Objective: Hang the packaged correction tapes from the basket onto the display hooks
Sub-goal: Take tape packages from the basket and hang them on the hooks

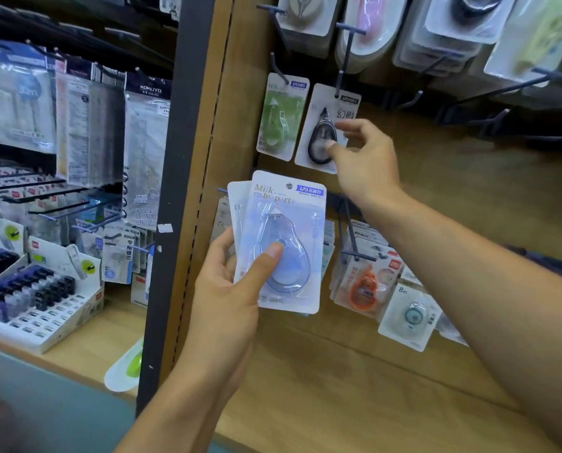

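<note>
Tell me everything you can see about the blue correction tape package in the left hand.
The blue correction tape package is a white card with a clear plastic blister over a pale blue, drop-shaped dispenser. "Milk tea party" and a blue brand label are printed on top. It is upright, slightly tilted, frontmost of several packs held by the left hand, whose thumb presses the blister.

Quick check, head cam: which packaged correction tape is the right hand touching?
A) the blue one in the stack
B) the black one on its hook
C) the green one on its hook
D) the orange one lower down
B: the right hand has its fingertips on the black correction tape pack hanging from a hook, while the left hand holds the blue correction tape pack.
</note>
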Available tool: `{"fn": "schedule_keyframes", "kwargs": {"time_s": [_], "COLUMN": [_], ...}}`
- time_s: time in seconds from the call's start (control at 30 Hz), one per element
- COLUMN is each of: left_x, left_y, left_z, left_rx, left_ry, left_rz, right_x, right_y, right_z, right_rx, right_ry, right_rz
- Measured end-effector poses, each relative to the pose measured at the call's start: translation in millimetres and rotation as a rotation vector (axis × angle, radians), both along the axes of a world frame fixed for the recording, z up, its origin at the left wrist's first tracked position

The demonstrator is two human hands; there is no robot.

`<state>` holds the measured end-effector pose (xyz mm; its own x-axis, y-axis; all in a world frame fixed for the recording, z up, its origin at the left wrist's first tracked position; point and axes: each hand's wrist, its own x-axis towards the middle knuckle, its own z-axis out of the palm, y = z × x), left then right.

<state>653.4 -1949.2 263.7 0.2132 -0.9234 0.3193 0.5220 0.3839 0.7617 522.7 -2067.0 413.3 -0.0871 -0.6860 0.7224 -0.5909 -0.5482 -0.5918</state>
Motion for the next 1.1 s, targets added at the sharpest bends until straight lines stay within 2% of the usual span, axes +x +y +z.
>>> {"fn": "schedule_keyframes", "kwargs": {"time_s": [0.1,0.2,0.33,0.47,0.63,0.83,0.97,1.1], "left_x": [-4.4,-7.9,-11.0,-14.2,-9.0,2.5,7.3,12.1], "left_y": [4.8,7.4,8.8,9.6,8.2,2.2,-0.9,-2.8], "left_z": [3.5,7.0,9.5,9.8,9.3,7.5,4.4,0.1], "left_rx": [0.001,0.0,-0.002,-0.004,-0.027,-0.008,0.013,0.037], "left_ry": [0.026,0.081,0.15,0.166,0.169,0.131,0.129,0.108], "left_rz": [0.017,0.03,0.017,-0.011,-0.043,0.022,0.084,0.086], "right_x": [1.1,-2.9,-3.2,-2.7,-0.4,14.5,33.1,58.7], "right_y": [65.8,112.5,130.5,125.4,116.5,98.2,60.0,16.8], "right_z": [-19.7,-59.6,-104.2,-115.8,-110.4,-87.4,-51.3,-14.5], "right_rx": [-0.101,-0.11,-0.019,-0.043,-0.073,-0.076,-0.152,-0.218], "right_ry": [0.059,0.247,0.437,0.44,0.365,0.352,0.31,0.388], "right_rz": [0.144,0.193,0.136,0.116,0.137,0.143,0.074,0.019]}}
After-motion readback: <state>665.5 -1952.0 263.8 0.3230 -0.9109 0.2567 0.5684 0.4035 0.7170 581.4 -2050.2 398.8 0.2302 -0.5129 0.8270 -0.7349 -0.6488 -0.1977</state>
